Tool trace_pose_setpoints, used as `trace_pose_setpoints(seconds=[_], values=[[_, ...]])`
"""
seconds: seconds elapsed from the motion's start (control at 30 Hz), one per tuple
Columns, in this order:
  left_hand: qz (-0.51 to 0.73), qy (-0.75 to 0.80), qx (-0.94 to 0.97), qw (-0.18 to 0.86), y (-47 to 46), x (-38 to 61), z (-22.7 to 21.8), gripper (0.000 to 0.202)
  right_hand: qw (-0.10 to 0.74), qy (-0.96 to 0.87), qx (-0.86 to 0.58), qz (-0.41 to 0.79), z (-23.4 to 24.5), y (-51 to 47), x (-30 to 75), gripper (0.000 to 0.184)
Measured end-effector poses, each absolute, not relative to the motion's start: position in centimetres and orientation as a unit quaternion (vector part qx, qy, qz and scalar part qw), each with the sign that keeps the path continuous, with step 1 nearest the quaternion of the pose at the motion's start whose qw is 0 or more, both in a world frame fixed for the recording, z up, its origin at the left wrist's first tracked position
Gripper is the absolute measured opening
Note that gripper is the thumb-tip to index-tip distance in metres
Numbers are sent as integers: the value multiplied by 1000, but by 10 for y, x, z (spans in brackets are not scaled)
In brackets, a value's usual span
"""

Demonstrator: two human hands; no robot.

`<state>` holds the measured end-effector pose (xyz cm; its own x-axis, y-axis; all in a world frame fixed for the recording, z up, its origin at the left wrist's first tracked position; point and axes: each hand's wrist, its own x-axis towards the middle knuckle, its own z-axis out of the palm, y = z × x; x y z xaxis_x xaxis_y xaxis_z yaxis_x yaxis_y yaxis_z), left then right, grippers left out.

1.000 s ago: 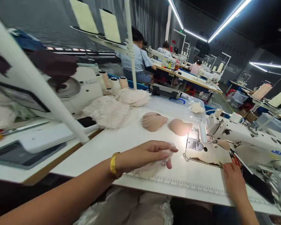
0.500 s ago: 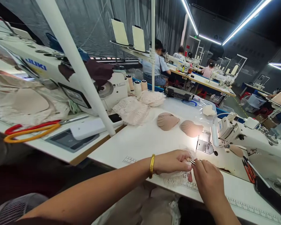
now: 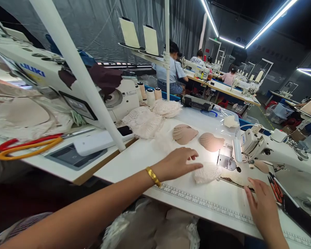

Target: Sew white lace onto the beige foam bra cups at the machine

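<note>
My left hand [image 3: 180,164], with a gold bangle at the wrist, reaches over the sewing table with its fingers apart and nothing in them. Just right of its fingertips a small white lace piece [image 3: 207,173] lies on the table. Behind the hand, a pale blurred lace piece [image 3: 163,141] is beside the lace pile. My right hand [image 3: 264,202] is near the front right of the table, fingers spread and holding nothing. Two fanned stacks of beige cup-shaped pieces, a left stack [image 3: 185,134] and a right stack [image 3: 211,142], lie beyond my left hand.
A sewing machine [image 3: 251,140] with a lit needle plate [image 3: 226,162] stands at right. Orange-handled scissors [image 3: 274,189] lie beside it. White lace pieces [image 3: 142,121] and thread cones [image 3: 150,98] are at the back. A slanted white pole [image 3: 75,69] crosses the left. Co-workers sit farther off.
My hands have parted, from together on the lace and a small metal tool. The left moved back and left, the right moved right. The lace now lies on the table.
</note>
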<state>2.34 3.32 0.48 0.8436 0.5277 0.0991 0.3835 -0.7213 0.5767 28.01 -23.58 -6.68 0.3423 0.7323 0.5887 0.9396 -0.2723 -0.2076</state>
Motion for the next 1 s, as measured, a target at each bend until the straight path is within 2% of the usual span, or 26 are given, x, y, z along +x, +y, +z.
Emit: trace_pose_setpoints(seconds=[0.07,0.13,0.27,0.33,0.4,0.53,0.63,0.73,0.8,0.9,1.0], values=[[77,222,932,277,17,40,-8,20,360,-548,-754,-34,-58,-221,253,36],[90,196,936,277,4,50,-17,11,421,-516,-737,117,-54,-207,228,36],[187,70,932,303,-22,47,-21,12,549,-400,-643,353,-59,-183,200,50],[180,-70,919,345,-33,40,-19,15,598,-353,-588,415,-64,-173,195,51],[176,-140,893,389,-36,33,-16,19,622,-325,-560,440,-67,-165,193,47],[243,55,883,397,-14,29,-14,33,621,-338,-546,449,-68,-160,201,40],[150,158,899,380,8,35,-22,55,567,-392,-613,387,-65,-161,219,42],[99,166,917,350,15,43,-36,58,494,-449,-729,150,-59,-170,232,39],[112,167,917,344,15,46,-43,59,451,-488,-745,55,-53,-178,227,32],[118,166,901,383,13,46,-48,62,409,-566,-712,73,-47,-183,197,27],[119,142,900,394,13,46,-49,64,381,-607,-695,57,-51,-171,164,45]])
